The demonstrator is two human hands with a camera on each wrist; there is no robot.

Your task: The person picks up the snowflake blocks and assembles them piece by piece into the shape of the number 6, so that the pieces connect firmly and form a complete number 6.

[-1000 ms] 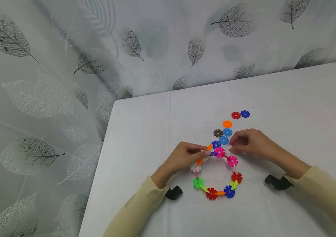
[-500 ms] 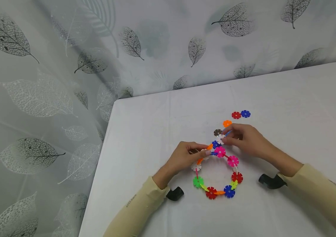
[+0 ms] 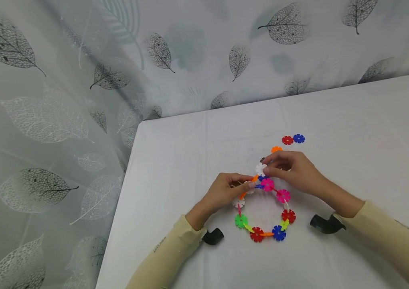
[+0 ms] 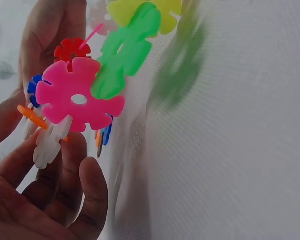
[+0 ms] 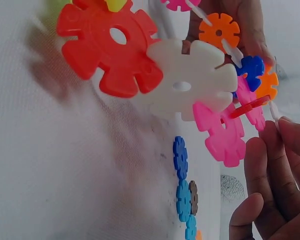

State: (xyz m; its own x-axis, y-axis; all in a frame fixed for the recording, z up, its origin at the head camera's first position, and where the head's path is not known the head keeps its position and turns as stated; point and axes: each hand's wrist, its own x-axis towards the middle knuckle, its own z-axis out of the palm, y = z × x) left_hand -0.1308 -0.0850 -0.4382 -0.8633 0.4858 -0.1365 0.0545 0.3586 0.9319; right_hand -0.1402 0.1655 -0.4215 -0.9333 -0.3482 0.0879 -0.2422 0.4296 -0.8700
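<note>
A ring of slotted plastic snowflake discs, joined edge to edge, hangs over the white table; its red disc [image 3: 256, 234], green disc [image 3: 241, 221] and pink disc [image 3: 283, 196] show in the head view. My left hand [image 3: 222, 195] grips the ring at its upper left, near an orange disc [image 3: 255, 179]. Between thumb and fingers, my right hand [image 3: 292, 170] pinches a loose-looking white disc [image 3: 261, 169], close by that orange one. In the right wrist view the pinched white disc [image 5: 274, 111] appears edge-on beside an orange disc [image 5: 267, 85]; whether they touch I cannot tell.
Behind the right hand lie loose discs: red [image 3: 287, 140], blue [image 3: 299, 138] and orange [image 3: 276, 149]. A brown disc [image 5: 194, 198] and light blue disc [image 5: 183, 201] lie flat in the right wrist view. A leaf-printed curtain [image 3: 190, 60] borders the table [image 3: 175, 160].
My right hand has carried the white disc leftward from the ring's upper right to beside the orange disc near my left fingers. My left hand has stayed nearly still on the ring.
</note>
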